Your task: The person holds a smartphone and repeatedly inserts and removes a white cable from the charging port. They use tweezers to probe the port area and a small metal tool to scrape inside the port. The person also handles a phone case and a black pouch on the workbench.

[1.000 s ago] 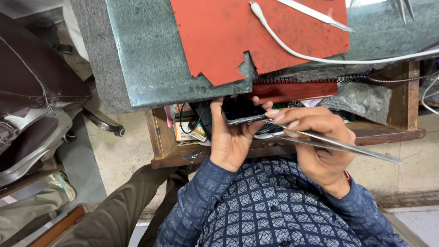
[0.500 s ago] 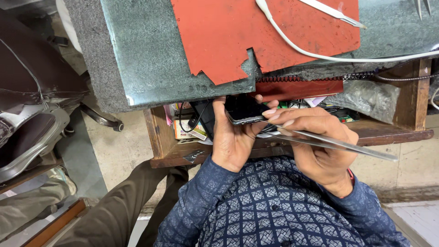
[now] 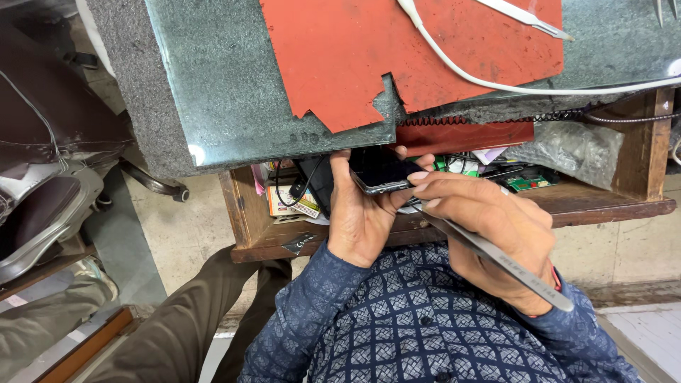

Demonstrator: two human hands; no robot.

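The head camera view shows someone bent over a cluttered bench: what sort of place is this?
Probably a small phone or electronics repair bench. The left hand holds a dark phone, the right hand grips metal tweezers, and a red work mat lies on the stone bench top above a wooden shelf crammed with small parts.

Phone (image 3: 379, 170) in my left grip: black, glossy. Tweezers (image 3: 496, 259): grey metal. Mat (image 3: 397, 50): red-orange. Tabletop (image 3: 234, 92): mottled grey-green. Cable (image 3: 496, 84): white. My shirt (image 3: 425, 326): navy, lattice-patterned.
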